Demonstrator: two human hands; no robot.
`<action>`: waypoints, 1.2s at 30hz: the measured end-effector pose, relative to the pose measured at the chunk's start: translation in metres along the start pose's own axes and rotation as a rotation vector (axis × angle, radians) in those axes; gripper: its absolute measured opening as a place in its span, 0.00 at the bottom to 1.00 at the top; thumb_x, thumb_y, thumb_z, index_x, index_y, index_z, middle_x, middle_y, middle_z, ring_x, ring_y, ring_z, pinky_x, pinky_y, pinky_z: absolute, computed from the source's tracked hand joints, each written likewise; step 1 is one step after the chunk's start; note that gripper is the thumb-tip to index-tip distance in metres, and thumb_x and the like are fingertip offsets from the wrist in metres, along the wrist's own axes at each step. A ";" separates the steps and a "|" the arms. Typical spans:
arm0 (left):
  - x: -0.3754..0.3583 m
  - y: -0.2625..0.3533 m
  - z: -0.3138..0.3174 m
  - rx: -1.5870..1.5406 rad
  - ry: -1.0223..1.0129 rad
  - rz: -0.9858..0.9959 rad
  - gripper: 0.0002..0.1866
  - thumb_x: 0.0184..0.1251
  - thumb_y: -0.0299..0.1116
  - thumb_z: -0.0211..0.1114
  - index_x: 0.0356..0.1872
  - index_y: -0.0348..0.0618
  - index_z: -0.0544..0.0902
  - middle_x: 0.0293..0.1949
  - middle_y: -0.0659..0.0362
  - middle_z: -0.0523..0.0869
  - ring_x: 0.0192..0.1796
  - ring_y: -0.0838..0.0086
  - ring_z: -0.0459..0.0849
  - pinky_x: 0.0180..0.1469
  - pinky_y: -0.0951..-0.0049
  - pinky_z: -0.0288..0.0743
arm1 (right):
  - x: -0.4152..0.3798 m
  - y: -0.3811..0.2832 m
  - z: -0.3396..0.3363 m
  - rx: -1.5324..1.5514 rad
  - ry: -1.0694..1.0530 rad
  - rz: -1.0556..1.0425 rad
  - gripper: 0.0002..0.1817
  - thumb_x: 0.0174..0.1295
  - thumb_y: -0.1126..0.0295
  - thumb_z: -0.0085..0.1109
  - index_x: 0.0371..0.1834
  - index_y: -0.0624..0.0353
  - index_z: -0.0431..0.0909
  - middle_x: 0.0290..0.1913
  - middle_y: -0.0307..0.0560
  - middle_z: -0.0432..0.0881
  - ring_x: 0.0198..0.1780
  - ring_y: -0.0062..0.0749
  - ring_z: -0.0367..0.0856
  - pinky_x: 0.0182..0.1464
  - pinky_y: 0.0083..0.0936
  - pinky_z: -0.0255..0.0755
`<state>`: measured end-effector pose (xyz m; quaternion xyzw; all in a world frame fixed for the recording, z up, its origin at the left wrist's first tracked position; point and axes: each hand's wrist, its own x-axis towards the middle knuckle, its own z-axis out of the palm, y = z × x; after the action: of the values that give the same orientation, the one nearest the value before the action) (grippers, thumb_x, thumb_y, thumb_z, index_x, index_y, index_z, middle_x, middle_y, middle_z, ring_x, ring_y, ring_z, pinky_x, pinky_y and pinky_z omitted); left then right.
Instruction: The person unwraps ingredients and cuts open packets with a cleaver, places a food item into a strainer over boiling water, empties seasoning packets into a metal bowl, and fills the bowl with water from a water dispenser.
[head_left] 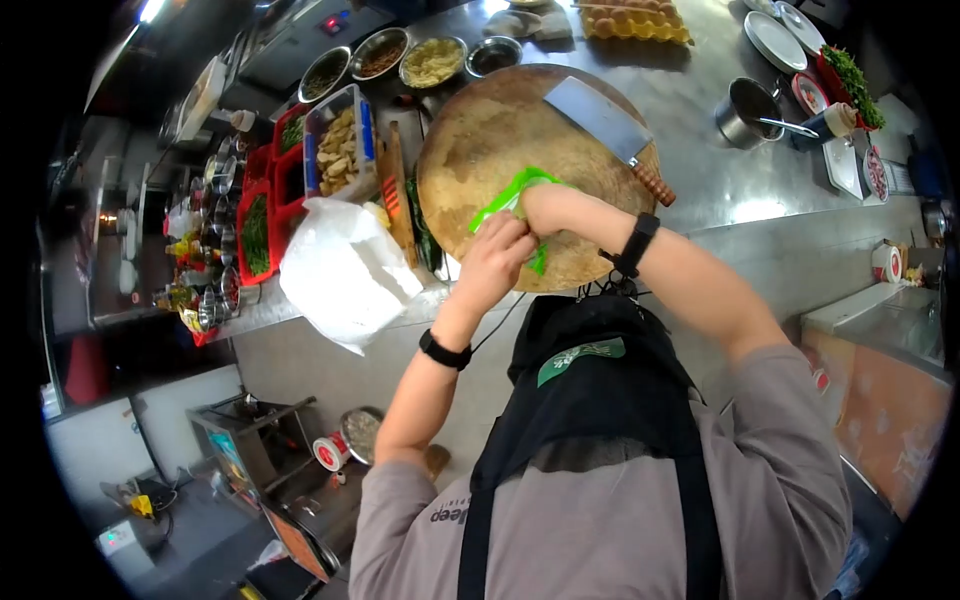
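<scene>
A bright green plastic packet (520,182) is between my two hands above the round wooden chopping block (470,120). My left hand (497,250) is closed on its near left side, fingers bent together. On the right, my right hand (545,208) grips the same packet, though its fingertips are partly hidden. A green end of the packet hangs below the hands. What the packet contains I cannot make out. A cleaver (598,118) with a wooden handle lies flat at the block's far right, apart from both hands.
Left of the block are a white plastic bag (350,265), a clear tub of pale chunks (338,150) and red bins of greens (256,235). Bowls of ingredients (433,62) and an egg tray (635,20) line the back. A metal pot (748,112) stands at right.
</scene>
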<state>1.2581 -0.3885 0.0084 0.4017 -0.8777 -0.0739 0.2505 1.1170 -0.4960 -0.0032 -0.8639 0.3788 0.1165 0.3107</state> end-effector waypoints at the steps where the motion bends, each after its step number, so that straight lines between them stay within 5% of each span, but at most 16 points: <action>1: -0.004 -0.001 0.005 -0.041 0.099 -0.094 0.09 0.55 0.23 0.63 0.38 0.39 0.82 0.42 0.55 0.80 0.50 0.58 0.78 0.54 0.62 0.73 | 0.007 0.001 0.001 0.002 -0.024 -0.018 0.13 0.48 0.65 0.63 0.31 0.65 0.85 0.37 0.63 0.84 0.40 0.50 0.84 0.42 0.39 0.77; 3: -0.018 -0.010 0.019 -0.081 0.207 -0.180 0.11 0.59 0.26 0.62 0.43 0.36 0.81 0.45 0.54 0.80 0.54 0.58 0.77 0.57 0.63 0.72 | 0.050 0.041 0.044 -0.015 -0.014 -0.096 0.14 0.48 0.65 0.63 0.31 0.66 0.85 0.37 0.64 0.84 0.40 0.51 0.84 0.42 0.39 0.77; 5: -0.048 -0.028 0.048 -0.070 0.581 -0.703 0.14 0.70 0.33 0.59 0.49 0.32 0.78 0.46 0.51 0.82 0.53 0.58 0.80 0.56 0.67 0.74 | 0.045 0.043 0.046 -0.087 -0.055 -0.014 0.11 0.48 0.66 0.64 0.31 0.62 0.85 0.36 0.61 0.85 0.39 0.53 0.83 0.43 0.40 0.75; 6: -0.069 -0.043 0.065 -0.072 0.585 -0.702 0.14 0.70 0.33 0.59 0.49 0.32 0.78 0.46 0.51 0.82 0.53 0.58 0.80 0.56 0.67 0.74 | 0.042 0.044 0.046 -0.124 -0.077 0.025 0.09 0.48 0.67 0.64 0.30 0.60 0.86 0.36 0.60 0.85 0.38 0.53 0.82 0.43 0.40 0.75; 8: -0.109 -0.066 0.089 -0.669 0.237 -1.257 0.18 0.75 0.40 0.55 0.51 0.31 0.76 0.39 0.53 0.84 0.44 0.64 0.84 0.49 0.70 0.77 | 0.039 0.070 0.072 0.218 0.006 0.090 0.26 0.53 0.56 0.65 0.46 0.69 0.81 0.46 0.60 0.85 0.48 0.47 0.83 0.48 0.35 0.76; 9: -0.095 -0.048 0.081 -0.962 0.303 -1.350 0.22 0.77 0.46 0.52 0.49 0.33 0.77 0.34 0.56 0.84 0.37 0.70 0.84 0.43 0.72 0.77 | 0.027 0.073 0.082 0.825 0.021 0.002 0.24 0.61 0.57 0.62 0.53 0.65 0.79 0.54 0.53 0.83 0.53 0.38 0.82 0.52 0.33 0.76; 12: -0.089 -0.065 0.093 -1.126 0.234 -1.301 0.24 0.76 0.51 0.51 0.53 0.38 0.76 0.39 0.57 0.84 0.34 0.76 0.82 0.33 0.75 0.77 | 0.019 0.066 0.095 1.193 -0.037 -0.031 0.23 0.63 0.58 0.60 0.55 0.64 0.78 0.55 0.51 0.82 0.54 0.36 0.82 0.54 0.33 0.76; 14: -0.080 -0.068 0.095 -1.162 0.264 -1.262 0.25 0.77 0.53 0.49 0.55 0.39 0.75 0.44 0.57 0.84 0.43 0.73 0.83 0.39 0.70 0.79 | 0.016 0.061 0.097 1.567 -0.086 -0.058 0.22 0.65 0.60 0.58 0.57 0.62 0.77 0.56 0.49 0.82 0.54 0.34 0.81 0.55 0.32 0.76; 16: -0.069 -0.069 0.094 -1.328 0.689 -1.134 0.25 0.77 0.52 0.47 0.57 0.40 0.75 0.51 0.57 0.82 0.52 0.69 0.81 0.45 0.66 0.79 | 0.014 0.058 0.094 1.947 -0.126 -0.084 0.20 0.68 0.61 0.56 0.59 0.60 0.76 0.57 0.48 0.81 0.55 0.32 0.81 0.56 0.32 0.76; 19: -0.044 -0.059 0.055 -1.246 0.804 -0.997 0.30 0.77 0.57 0.43 0.51 0.36 0.77 0.44 0.55 0.83 0.44 0.70 0.82 0.47 0.70 0.76 | 0.015 0.050 0.094 2.025 -0.155 -0.160 0.21 0.69 0.58 0.54 0.58 0.58 0.76 0.57 0.47 0.81 0.54 0.32 0.82 0.56 0.30 0.76; 22: -0.018 -0.037 -0.018 -1.121 0.490 -0.991 0.27 0.73 0.57 0.52 0.46 0.38 0.77 0.33 0.58 0.85 0.24 0.79 0.81 0.24 0.79 0.75 | 0.011 0.039 0.091 2.089 -0.256 -0.246 0.21 0.69 0.56 0.53 0.58 0.56 0.77 0.57 0.46 0.81 0.54 0.33 0.82 0.55 0.33 0.78; 25: 0.001 -0.029 -0.037 -1.143 0.484 -0.945 0.24 0.70 0.55 0.58 0.41 0.39 0.77 0.28 0.61 0.84 0.16 0.82 0.76 0.16 0.82 0.68 | 0.021 0.045 0.099 2.327 -0.322 -0.191 0.23 0.71 0.58 0.50 0.65 0.57 0.71 0.61 0.50 0.78 0.59 0.40 0.79 0.62 0.39 0.75; 29: 0.027 -0.024 -0.057 -1.294 0.554 -1.030 0.18 0.70 0.49 0.62 0.34 0.42 0.78 0.24 0.63 0.81 0.18 0.81 0.76 0.21 0.81 0.71 | 0.022 0.038 0.086 2.366 -0.340 -0.284 0.25 0.67 0.62 0.57 0.65 0.57 0.71 0.63 0.50 0.76 0.61 0.39 0.78 0.63 0.38 0.73; 31: 0.036 -0.036 -0.064 -1.176 0.686 -0.959 0.15 0.69 0.45 0.64 0.33 0.43 0.78 0.23 0.64 0.81 0.21 0.81 0.76 0.24 0.82 0.71 | 0.016 0.035 0.079 2.100 -0.001 -0.464 0.23 0.64 0.66 0.60 0.62 0.57 0.72 0.61 0.48 0.78 0.57 0.34 0.80 0.58 0.36 0.77; 36: 0.009 -0.121 -0.099 -0.970 1.012 -0.898 0.12 0.64 0.34 0.70 0.27 0.45 0.75 0.25 0.65 0.79 0.25 0.81 0.71 0.29 0.79 0.67 | 0.008 0.075 0.088 2.234 0.162 -0.436 0.27 0.59 0.71 0.64 0.63 0.61 0.69 0.55 0.48 0.80 0.55 0.34 0.81 0.58 0.31 0.77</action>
<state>1.3840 -0.4687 0.0571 0.5460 -0.2859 -0.3471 0.7069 1.0709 -0.4846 -0.1096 -0.1567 0.1316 -0.3983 0.8942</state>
